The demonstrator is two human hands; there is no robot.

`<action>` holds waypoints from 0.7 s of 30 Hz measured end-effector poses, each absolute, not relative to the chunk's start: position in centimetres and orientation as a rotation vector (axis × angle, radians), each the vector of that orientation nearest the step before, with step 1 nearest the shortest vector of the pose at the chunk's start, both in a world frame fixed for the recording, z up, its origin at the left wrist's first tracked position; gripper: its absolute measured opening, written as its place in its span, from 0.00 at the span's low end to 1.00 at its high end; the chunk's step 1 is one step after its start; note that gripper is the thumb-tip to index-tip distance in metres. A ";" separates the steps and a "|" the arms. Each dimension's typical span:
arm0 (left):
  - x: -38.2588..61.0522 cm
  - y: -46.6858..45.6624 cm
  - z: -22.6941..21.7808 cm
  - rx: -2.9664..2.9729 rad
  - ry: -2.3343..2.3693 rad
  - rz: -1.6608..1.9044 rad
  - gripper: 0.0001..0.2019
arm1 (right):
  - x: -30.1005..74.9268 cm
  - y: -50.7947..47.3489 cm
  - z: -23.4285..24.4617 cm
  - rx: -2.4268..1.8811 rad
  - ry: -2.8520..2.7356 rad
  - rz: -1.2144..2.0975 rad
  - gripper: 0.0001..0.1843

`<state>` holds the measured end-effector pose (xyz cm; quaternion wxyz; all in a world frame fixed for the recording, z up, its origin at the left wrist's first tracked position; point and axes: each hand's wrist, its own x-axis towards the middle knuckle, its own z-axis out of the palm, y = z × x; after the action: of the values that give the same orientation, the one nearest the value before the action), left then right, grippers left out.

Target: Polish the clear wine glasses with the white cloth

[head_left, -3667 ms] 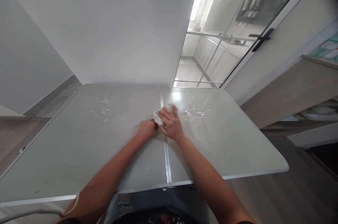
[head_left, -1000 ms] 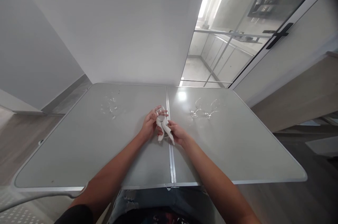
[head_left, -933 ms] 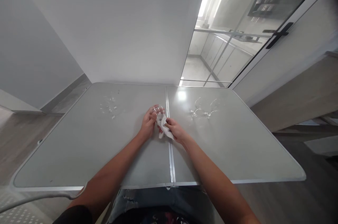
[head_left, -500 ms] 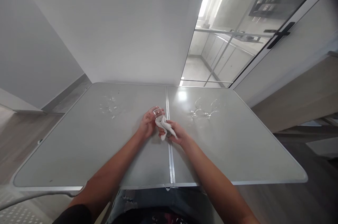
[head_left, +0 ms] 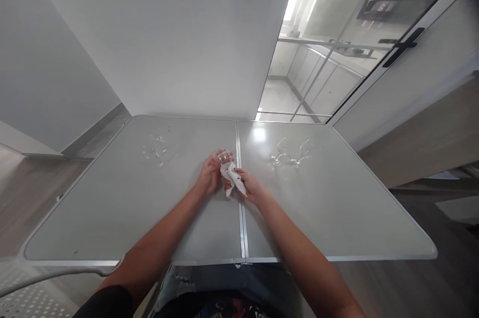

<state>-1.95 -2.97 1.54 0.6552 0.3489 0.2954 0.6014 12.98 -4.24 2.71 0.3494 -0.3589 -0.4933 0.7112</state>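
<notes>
Near the table's middle seam, my left hand (head_left: 210, 174) is wrapped round the bowl of a clear wine glass (head_left: 225, 157). My right hand (head_left: 251, 185) grips a white cloth (head_left: 232, 176), which is pressed against the glass and bunched over its lower part. The cloth hides the glass's stem and foot, if it has them. Some of my right fingers are covered by the cloth too.
Two clear stemmed glasses, one (head_left: 277, 154) beside another (head_left: 298, 156), stand on the right half of the grey folding table (head_left: 337, 208). Several faint clear glasses (head_left: 155, 151) are on the left half. A wall (head_left: 194, 48) and a glass-paned door (head_left: 318, 83) border the far edge.
The cloth has shifted slightly and its folds hang differently under the glass. Both hands stay almost in place, and the whole view has moved a little.
</notes>
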 end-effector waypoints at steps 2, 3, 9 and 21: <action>-1.5 -3.1 1.4 0.874 0.735 1.496 0.30 | 13.0 -4.4 2.6 -1.166 -1.425 1.429 0.10; -1.3 -3.1 1.3 0.911 0.773 1.551 0.30 | 12.9 -4.6 2.4 -1.254 -1.475 1.231 0.09; -1.8 -3.0 1.6 0.791 0.744 1.367 0.26 | 12.8 -4.3 2.1 -0.949 -1.285 1.711 0.14; -1.6 -2.8 1.1 0.878 0.829 1.508 0.28 | 12.9 -4.4 1.4 -1.140 -1.483 1.298 0.10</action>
<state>-1.57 -2.77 1.06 0.5685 0.3740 0.3530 0.6421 12.86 -4.43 1.39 0.4192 -0.4545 -0.5913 0.5177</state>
